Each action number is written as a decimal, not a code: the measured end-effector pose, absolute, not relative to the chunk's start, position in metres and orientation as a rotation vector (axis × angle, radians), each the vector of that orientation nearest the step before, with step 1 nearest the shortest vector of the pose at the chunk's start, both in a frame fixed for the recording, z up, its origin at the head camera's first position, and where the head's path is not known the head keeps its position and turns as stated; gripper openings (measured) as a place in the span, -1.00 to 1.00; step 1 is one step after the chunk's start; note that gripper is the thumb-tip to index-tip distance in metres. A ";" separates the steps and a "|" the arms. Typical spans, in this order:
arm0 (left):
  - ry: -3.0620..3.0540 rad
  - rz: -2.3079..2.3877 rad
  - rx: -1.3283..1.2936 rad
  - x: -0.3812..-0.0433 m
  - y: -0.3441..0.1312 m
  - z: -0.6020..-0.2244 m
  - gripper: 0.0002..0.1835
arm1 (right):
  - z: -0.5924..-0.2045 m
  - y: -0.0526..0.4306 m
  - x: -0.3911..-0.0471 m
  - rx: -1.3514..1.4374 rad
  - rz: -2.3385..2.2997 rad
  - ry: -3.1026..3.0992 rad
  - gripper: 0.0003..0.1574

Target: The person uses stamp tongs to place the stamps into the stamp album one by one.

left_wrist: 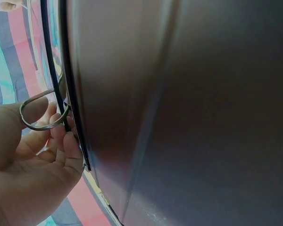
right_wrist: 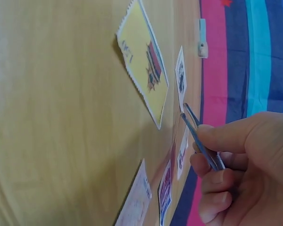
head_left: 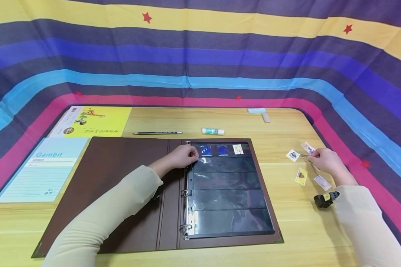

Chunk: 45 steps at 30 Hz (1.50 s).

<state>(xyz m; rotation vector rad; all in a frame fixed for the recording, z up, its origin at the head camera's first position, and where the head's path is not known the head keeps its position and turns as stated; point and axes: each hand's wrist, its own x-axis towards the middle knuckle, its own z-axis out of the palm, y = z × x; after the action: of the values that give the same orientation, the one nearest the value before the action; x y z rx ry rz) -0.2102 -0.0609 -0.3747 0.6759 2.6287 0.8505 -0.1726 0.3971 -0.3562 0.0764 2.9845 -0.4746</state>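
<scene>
My right hand (head_left: 327, 161) pinches a pair of metal tweezers (right_wrist: 201, 142) between thumb and fingers. The tweezer tips are right at the edge of a small white stamp (head_left: 292, 155) with a dark picture. Nearby lie a yellow stamp (head_left: 301, 176), a pale purple stamp (head_left: 322, 183) and another stamp (head_left: 308, 148). On the left, my left hand (head_left: 183, 156) pinches the upper inner edge of the black pocket page (head_left: 225, 200), beside a metal ring (left_wrist: 37, 127). Two blue stamps (head_left: 206, 150) and a white tree stamp (head_left: 238, 149) sit in the page's top row.
The brown binder (head_left: 130, 163) lies spread flat across the table. Behind it are a pencil (head_left: 158, 132) and a glue stick (head_left: 212, 131). Notebooks (head_left: 41, 174) lie at left, an eraser (head_left: 266, 118) at the back, and a black device (head_left: 325, 199) by my right sleeve.
</scene>
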 end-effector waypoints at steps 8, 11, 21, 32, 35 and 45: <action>2.617 0.867 0.656 -0.210 -0.060 -0.375 -0.96 | -0.362 0.396 -0.175 0.040 -0.498 3.063 -0.70; 2.615 0.869 0.664 -0.210 -0.060 -0.376 -0.95 | -0.361 0.393 -0.175 0.043 -0.539 3.071 -0.69; 2.595 0.905 0.647 -0.213 -0.063 -0.377 -0.96 | -0.341 0.353 -0.182 -0.120 -0.739 3.132 -0.66; 2.596 0.894 0.616 -0.215 -0.059 -0.375 -0.96 | -0.327 0.256 -0.204 -0.475 -0.777 3.082 -0.81; 2.595 0.899 0.614 -0.216 -0.059 -0.375 -0.95 | -0.333 0.230 -0.212 -0.518 -0.761 3.055 -0.84; 2.601 0.885 0.616 -0.216 -0.059 -0.376 -0.93 | -0.352 0.169 -0.229 -0.578 -0.745 3.016 -0.88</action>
<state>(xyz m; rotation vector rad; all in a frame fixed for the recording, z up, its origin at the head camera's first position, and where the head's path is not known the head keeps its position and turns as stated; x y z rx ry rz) -0.2159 -0.0587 -0.3761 0.6158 2.6015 0.8847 -0.2288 0.1689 -0.3522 -0.5781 3.0159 -0.7454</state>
